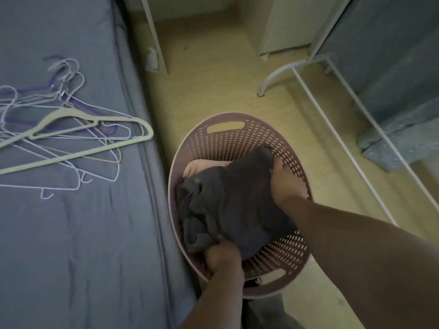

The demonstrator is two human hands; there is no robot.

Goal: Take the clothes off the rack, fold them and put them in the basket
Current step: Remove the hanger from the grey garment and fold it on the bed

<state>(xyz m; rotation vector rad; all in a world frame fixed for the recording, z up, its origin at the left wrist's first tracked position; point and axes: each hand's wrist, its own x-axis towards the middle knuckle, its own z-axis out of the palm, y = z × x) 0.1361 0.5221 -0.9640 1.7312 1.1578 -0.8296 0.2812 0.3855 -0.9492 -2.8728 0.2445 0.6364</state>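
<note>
A pink perforated laundry basket stands on the floor beside the bed. Inside it lies a folded dark grey garment on top of a pink garment. My left hand grips the grey garment's near edge inside the basket. My right hand holds the garment's far right side against the basket wall, fingers tucked under the cloth. The white clothes rack stands to the right, only its lower bars and foot in view.
A bed with a blue-grey sheet fills the left side. A pile of several empty hangers, white, purple and beige, lies on it. Grey-blue fabric hangs past the rack at right. Pale floor stretches beyond the basket.
</note>
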